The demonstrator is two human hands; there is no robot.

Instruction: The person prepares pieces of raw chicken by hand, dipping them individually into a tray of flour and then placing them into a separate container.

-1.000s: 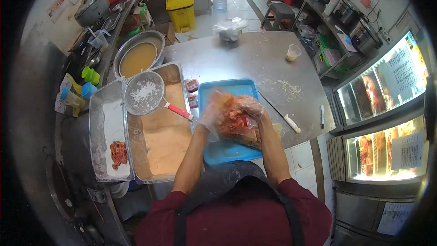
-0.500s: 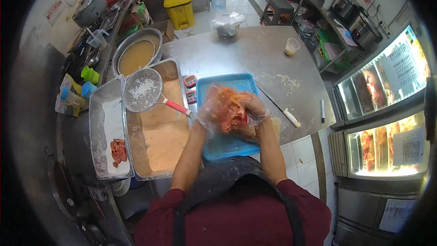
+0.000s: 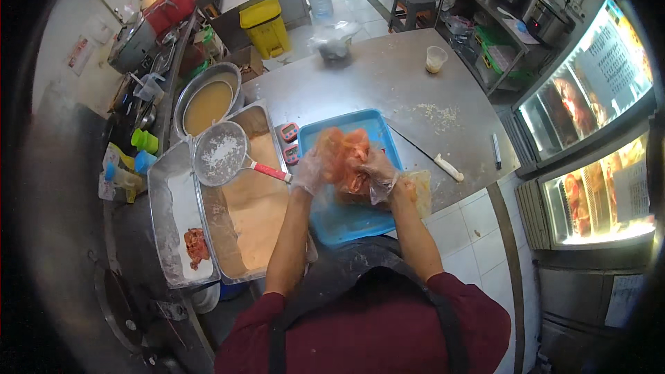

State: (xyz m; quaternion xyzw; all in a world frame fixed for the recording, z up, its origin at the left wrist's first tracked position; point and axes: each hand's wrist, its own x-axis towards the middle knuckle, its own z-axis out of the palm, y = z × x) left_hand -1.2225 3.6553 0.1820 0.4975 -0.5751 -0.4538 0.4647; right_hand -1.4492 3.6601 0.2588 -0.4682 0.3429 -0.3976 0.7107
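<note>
**Even kitchen light, heavy fisheye bend**

The scene is brightly and evenly lit from overhead, with only soft shadows under the arms. The steel surface (image 3: pixel 388 83) carries a dull sheen rather than hard glare. The lit display cabinets (image 3: pixel 596 138) on the right glow strongly and partly wash out. Straight edges curve toward the rim, and a black vignette rings the picture. The raised meat (image 3: pixel 346 159) is slightly motion-blurred; far corners look soft.
</note>
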